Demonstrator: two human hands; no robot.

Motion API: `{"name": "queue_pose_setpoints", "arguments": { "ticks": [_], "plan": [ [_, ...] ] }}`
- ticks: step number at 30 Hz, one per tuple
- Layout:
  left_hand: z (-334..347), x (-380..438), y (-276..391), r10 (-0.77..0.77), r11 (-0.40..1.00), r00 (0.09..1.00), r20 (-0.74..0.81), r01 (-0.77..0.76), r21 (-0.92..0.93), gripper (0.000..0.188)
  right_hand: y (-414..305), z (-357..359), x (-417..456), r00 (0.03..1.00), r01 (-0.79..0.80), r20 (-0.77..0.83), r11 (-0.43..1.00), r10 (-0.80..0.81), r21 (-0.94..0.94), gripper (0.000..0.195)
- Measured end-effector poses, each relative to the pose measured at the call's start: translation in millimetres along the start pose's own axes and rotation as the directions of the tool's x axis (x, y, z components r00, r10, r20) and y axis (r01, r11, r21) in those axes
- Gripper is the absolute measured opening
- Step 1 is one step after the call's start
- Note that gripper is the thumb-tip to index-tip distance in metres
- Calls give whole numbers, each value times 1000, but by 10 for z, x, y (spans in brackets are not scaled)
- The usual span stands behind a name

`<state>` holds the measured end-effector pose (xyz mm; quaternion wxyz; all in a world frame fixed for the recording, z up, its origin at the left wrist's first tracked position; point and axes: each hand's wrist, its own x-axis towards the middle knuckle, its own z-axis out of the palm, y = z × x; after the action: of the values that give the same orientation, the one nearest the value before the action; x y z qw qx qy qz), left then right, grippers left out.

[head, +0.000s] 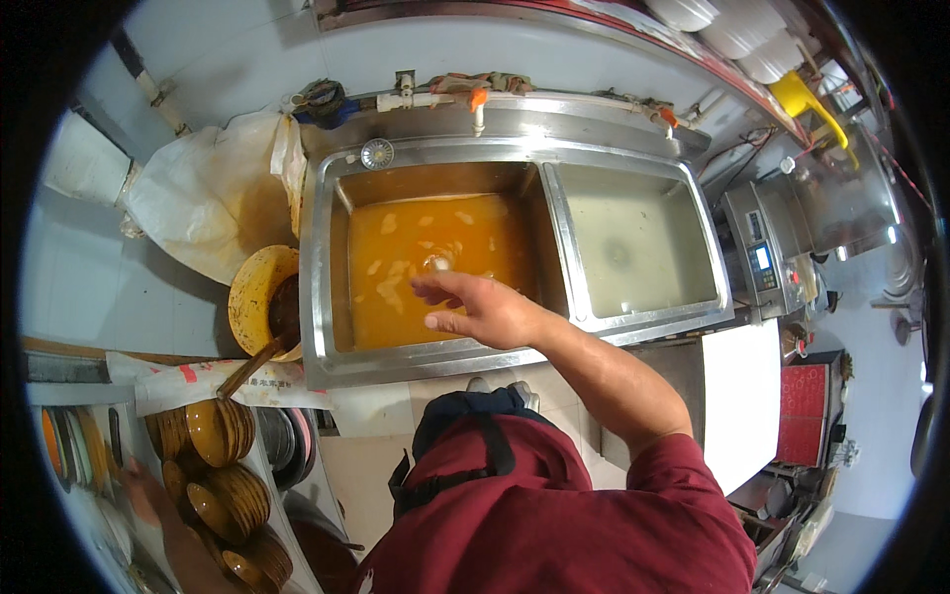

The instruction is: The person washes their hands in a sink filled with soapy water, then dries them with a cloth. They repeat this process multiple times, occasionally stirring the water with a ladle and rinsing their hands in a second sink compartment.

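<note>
My right hand (486,308) hangs over the left basin of a steel double sink (438,365), holding nothing, its fingers slightly apart. Brownish-orange water (460,223) with foam patches fills that basin. Just beyond my fingertips a pale, shiny spot disturbs the surface; what it is I cannot tell. Cloudy, paler water (638,245) stands in the right basin. At the lower left, my left hand (137,482) reaches in among the dish shelves, dim and blurred. It is close to a dark, narrow object (114,436) and stacked brown bowls (230,501). Whether it grips anything is unclear.
A stained yellow bucket (252,312) with a wooden handle (249,375) leaning out stands left of the sink. Behind it is a large white sack (215,193). White pipes with orange-handled taps (479,100) cross the back wall. A sink strainer (377,154) rests on the rim.
</note>
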<state>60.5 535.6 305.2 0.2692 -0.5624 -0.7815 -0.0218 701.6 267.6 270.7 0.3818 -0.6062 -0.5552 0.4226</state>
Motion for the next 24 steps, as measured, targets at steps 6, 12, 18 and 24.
{"name": "queue_pose_setpoints", "arguments": {
  "ticks": [6, 12, 18, 24],
  "plan": [
    [37, 44, -33, -7, 1000, 1000, 26, 7, -1, 52, 700, 206, 332, 897, -410, -123, 903, 425, 132, 45],
    [101, 53, -134, 3, 1000, 1000, 12, -3, 6, 49, 909, 12, 353, 905, -407, -233, 883, 356, -232, 33],
    [134, 56, 16, 1, 1000, 1000, 15, -1, 13, 48, -174, -603, 448, 990, 143, -78, 754, -121, 641, 41],
    [160, 18, -23, -17, 1000, 1000, 23, 17, 22, 48, 866, 131, 571, 813, -563, -248, 603, 526, -565, 47]
  ]
}}
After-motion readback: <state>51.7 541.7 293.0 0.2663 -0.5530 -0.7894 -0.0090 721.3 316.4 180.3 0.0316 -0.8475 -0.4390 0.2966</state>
